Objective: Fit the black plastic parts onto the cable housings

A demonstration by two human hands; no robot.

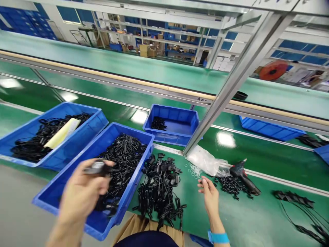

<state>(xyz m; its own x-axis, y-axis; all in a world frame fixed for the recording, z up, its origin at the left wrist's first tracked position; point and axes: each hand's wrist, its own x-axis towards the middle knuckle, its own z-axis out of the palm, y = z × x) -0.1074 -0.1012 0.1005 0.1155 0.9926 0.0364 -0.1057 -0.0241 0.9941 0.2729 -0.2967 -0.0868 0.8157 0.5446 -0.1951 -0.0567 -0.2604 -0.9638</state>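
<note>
L hand (pixel 81 192) closed round a small dark blurred part (pixel 95 167), over the long blue plastic bin (pixel 61 192) of black cables; R hand (pixel 209 192) loose-open, empty, by small clear rings (pixel 193 169). Black cable pile (pixel 160 185) on green mat between hands looks unprocessed, plenty left

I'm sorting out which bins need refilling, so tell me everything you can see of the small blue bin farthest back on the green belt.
The small blue bin looks like moulded plastic, rectangular, open-topped, with a rim round its top. It sits upright on the green belt, behind the nearer bin. It is mostly bare inside: only a small clump of black parts lies in its back left corner. A slanted metal post crosses in front of its right corner. No hand touches it.
</note>
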